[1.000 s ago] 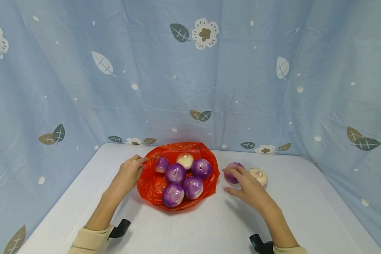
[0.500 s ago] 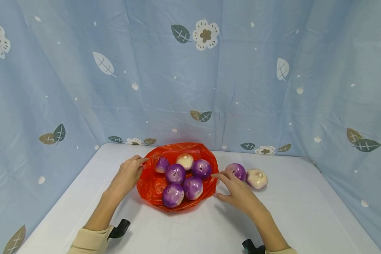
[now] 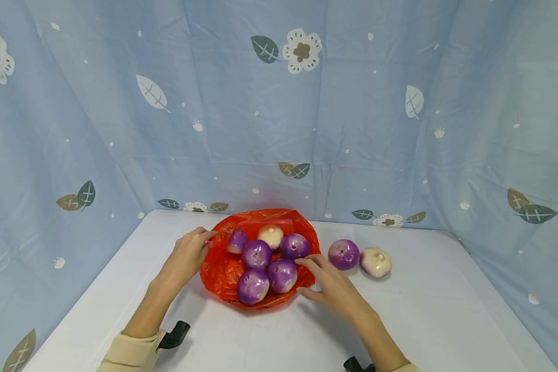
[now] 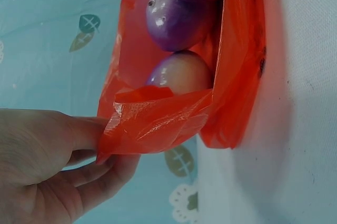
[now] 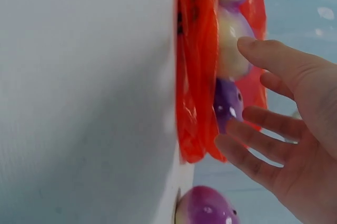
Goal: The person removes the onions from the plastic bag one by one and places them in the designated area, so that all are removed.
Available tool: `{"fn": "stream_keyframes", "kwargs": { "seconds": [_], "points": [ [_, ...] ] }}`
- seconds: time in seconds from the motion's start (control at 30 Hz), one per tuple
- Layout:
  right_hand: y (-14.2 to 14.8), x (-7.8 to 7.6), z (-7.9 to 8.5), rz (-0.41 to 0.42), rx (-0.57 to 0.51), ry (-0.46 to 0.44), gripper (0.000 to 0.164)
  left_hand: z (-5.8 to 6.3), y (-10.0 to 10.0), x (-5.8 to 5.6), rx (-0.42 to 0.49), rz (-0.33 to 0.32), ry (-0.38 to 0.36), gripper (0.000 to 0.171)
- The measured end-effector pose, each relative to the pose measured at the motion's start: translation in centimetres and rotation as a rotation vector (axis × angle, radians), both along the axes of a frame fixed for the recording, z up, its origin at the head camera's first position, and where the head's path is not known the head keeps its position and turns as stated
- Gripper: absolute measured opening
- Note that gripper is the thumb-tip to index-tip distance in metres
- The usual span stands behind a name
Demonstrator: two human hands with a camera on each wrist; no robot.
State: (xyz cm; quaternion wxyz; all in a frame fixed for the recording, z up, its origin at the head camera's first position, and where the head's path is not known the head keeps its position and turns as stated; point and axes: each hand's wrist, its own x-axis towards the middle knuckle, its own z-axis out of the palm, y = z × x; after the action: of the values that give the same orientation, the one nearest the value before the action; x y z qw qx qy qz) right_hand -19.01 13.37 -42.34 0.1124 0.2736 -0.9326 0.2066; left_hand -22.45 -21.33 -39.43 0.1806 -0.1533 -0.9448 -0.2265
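Observation:
A red plastic bag (image 3: pixel 224 266) lies with its mouth spread, holding several glossy purple-and-white round vegetables that look like turnips, among them a front one (image 3: pixel 253 286) and a pale-topped one (image 3: pixel 270 236). My left hand (image 3: pixel 186 258) pinches the bag's left rim between thumb and fingers, lifting a fold of plastic in the left wrist view. Over the bag's right edge, my right hand (image 3: pixel 333 287) has its fingers spread and grips nothing. Its fingertips are near the right turnip (image 3: pixel 282 275); whether they touch it, I cannot tell.
Outside the bag, to its right, a purple turnip (image 3: pixel 343 254) and a pale-topped one (image 3: pixel 375 262) lie side by side on the white table (image 3: pixel 446 305). A blue patterned curtain (image 3: pixel 353 129) stands behind and along both sides.
My right hand has moved left, from beside the loose purple turnip to the bag's right edge. That loose turnip has shifted slightly. My left hand has stayed at the bag's rim.

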Motion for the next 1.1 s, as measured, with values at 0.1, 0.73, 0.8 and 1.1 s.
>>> {"fn": "stream_keyframes", "kwargs": {
  "seconds": [0.1, 0.73, 0.8, 1.1],
  "points": [
    [-0.5, 0.1, -0.2, -0.002, 0.006, 0.015, 0.057, 0.0, 0.0, 0.0, 0.000, -0.002, -0.002, 0.034],
    [-2.2, 0.0, -0.3, -0.013, 0.029, 0.029, 0.058, 0.0, 0.0, 0.0, -0.001, -0.003, 0.004, 0.032],
    [-2.4, 0.0, -0.3, -0.010, 0.032, 0.039, 0.059, 0.0, 0.0, 0.0, 0.000, -0.001, -0.002, 0.032],
    [-2.9, -0.4, -0.4, -0.003, 0.024, 0.042, 0.061, 0.2, 0.0, 0.0, -0.006, -0.003, -0.004, 0.032]
  ]
}}
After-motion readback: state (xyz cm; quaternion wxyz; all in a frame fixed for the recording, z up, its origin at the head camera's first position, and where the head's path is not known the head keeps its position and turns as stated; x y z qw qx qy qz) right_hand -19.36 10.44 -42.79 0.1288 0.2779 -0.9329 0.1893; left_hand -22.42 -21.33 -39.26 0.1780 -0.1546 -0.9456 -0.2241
